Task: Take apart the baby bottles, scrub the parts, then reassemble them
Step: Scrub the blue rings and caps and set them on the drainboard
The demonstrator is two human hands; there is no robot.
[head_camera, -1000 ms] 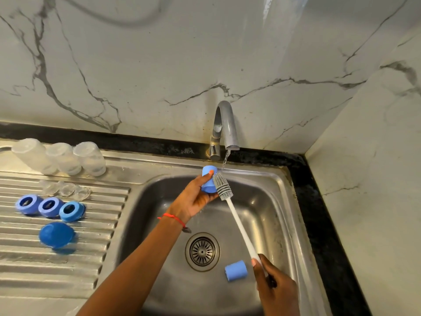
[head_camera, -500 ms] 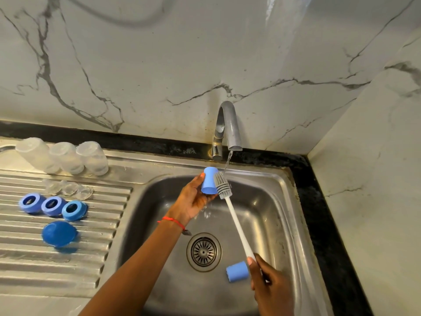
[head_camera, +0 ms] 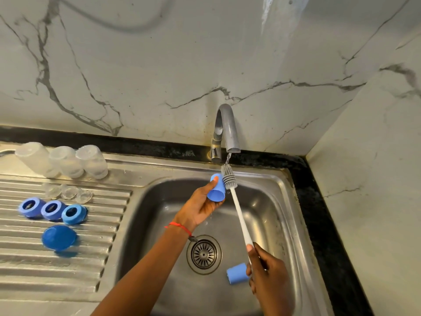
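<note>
Brush head (head_camera: 228,179) now raised under tap stream (head_camera: 228,158), blue cap (head_camera: 216,188) pinched by left hand (head_camera: 200,207), handle gripped by right hand (head_camera: 266,272); light, wet, slippery, best held at rim.

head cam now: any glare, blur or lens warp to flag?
Head view: wide-angle warp bows the black counter strip and wall edges; glare streak on the marble wall and sheen on the draining board; clear bottles look hazy; cap in left hand, brush in right hand reasonably sharp.
</note>
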